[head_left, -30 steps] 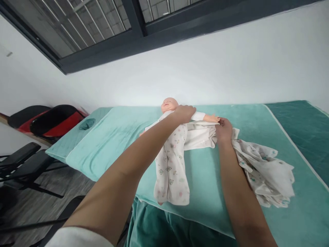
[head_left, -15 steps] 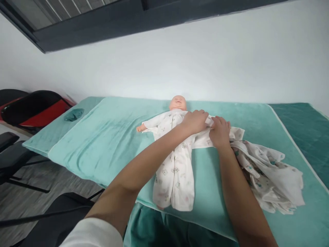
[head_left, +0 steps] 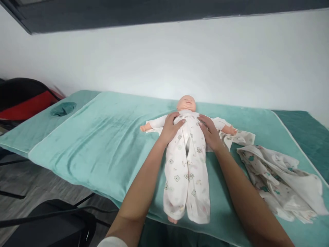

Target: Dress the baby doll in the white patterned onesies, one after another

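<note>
A baby doll lies on its back on the turquoise-covered bed, head toward the wall and arms stretched sideways. White printed baby clothing covers its torso and legs; one foot shows below a leg opening. White plain sleeves are on its arms, with printed cloth spread beneath them. My left hand rests on the doll's chest at the left side, thumb apart from the fingers. Opposite it, my right hand lies on the chest's right side, fingers spread. The undersides of both hands are hidden.
Crumpled white printed cloth lies to the right on the turquoise cover. A face hole is at the bed's left end. Black chairs, one with red, stand at the left. A white wall borders the far side.
Both hands have moved from the doll's right-side sleeve to its chest. That arm and its hand now show, with printed cloth beneath. The view has shifted.
</note>
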`<action>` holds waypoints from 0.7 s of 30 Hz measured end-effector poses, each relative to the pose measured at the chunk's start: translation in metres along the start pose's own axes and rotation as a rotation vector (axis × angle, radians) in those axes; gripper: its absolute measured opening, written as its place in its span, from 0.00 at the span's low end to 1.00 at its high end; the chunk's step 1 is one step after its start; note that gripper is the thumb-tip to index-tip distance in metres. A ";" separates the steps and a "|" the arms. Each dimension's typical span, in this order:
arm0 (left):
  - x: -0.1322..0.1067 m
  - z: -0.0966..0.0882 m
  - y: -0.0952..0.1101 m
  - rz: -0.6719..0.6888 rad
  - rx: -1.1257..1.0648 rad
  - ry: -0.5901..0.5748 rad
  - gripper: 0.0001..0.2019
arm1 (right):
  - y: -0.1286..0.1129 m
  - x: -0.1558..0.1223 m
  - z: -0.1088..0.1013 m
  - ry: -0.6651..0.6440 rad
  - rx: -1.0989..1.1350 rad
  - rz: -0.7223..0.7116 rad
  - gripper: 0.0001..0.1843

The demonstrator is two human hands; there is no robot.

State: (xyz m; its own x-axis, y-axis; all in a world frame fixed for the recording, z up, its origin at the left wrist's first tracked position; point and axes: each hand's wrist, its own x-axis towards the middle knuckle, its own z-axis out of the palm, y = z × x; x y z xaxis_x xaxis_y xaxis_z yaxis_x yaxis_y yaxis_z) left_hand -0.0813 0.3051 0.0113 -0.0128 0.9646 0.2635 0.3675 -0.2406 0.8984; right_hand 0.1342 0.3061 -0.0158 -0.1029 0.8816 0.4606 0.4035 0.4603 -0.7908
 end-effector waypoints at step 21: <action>-0.013 0.005 0.005 0.394 0.744 -0.012 0.04 | -0.038 -0.001 0.004 -0.074 -0.037 -0.086 0.24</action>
State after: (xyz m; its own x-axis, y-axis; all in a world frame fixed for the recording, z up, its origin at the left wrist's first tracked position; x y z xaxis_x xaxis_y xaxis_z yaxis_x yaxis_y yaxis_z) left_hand -0.0743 0.2923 0.0109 0.2530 0.8272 0.5016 0.8604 -0.4295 0.2742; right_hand 0.1150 0.2883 0.0123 -0.2050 0.8449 0.4942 0.4234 0.5318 -0.7334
